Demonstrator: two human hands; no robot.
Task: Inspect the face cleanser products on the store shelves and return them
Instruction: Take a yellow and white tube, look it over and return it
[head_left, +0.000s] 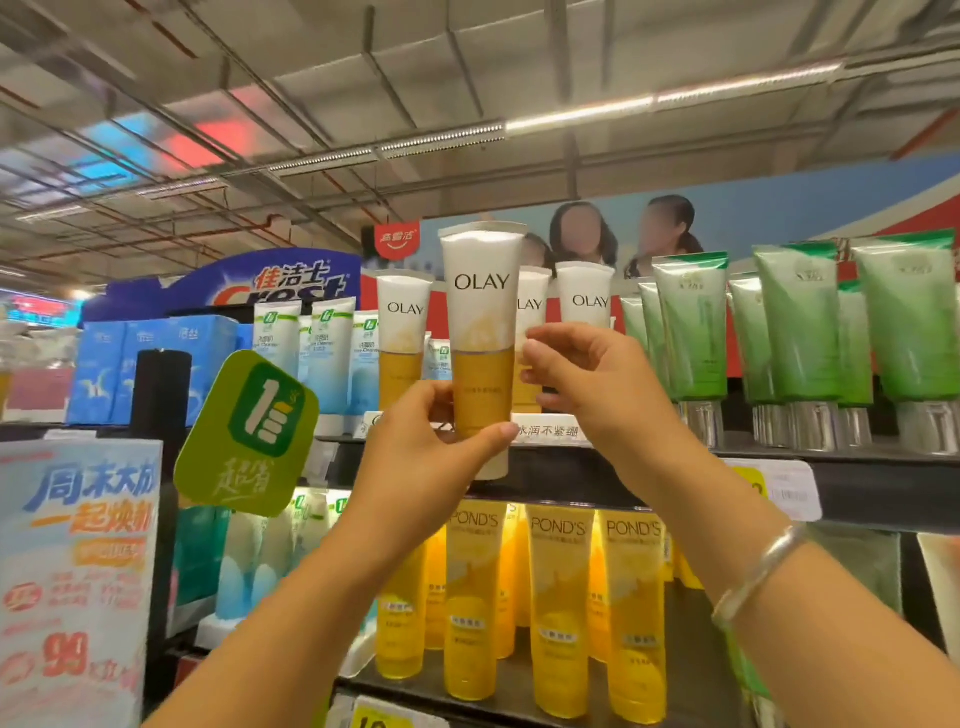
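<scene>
I am watching both arms reaching up toward the top shelf (675, 470). The left hand (431, 447) is gripping the lower end of the Olay tube (482, 343), thumb pressing across its front near the cap, fingers curled round behind. The right hand (587, 384) is coming in from the right, fingertips touching the tube's right edge about halfway up; whether it is truly pinching or only steadying I cannot tell from here, since the curled fingers are hiding the contact. A bracelet (753, 577) is sitting on the right wrist. The tube is being held upright in front of the shelf's front edge, long axis vertical, white crimped end up, cap down, label facing me. Behind it, other Olay tubes (584, 296) are standing in a row, partly blocked by the held one and the right hand. Green tubes (800, 327) are standing toward the shelf's right end, pale blue tubes (327, 343) toward its left. On the shelf below, yellow Pond's tubes (558, 613) are lining the front edge. A green tag (247, 434) is sticking out at the left, beside a promotional poster (72, 571).
</scene>
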